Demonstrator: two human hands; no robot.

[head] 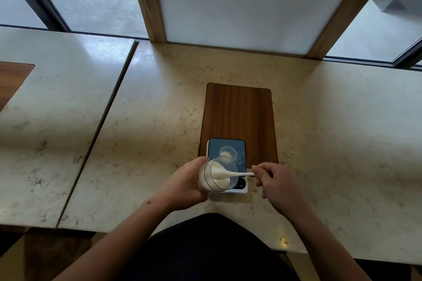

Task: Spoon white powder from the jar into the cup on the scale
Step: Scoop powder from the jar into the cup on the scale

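My left hand (186, 183) grips a clear jar (213, 177) of white powder, tilted with its mouth toward the right, just above the near end of the scale (242, 189). My right hand (275, 182) pinches the handle of a white spoon (237, 174); its bowl is inside the jar's mouth, coated in powder. A small clear cup (227, 152) with some white powder in it stands on the scale's dark glass plate, just beyond the jar.
The scale sits on the near end of a dark wooden board (238, 112) set in the marble counter (146, 134). A seam (100, 130) divides the counter from another slab at left. A white panel with wooden posts (235, 0) stands behind.
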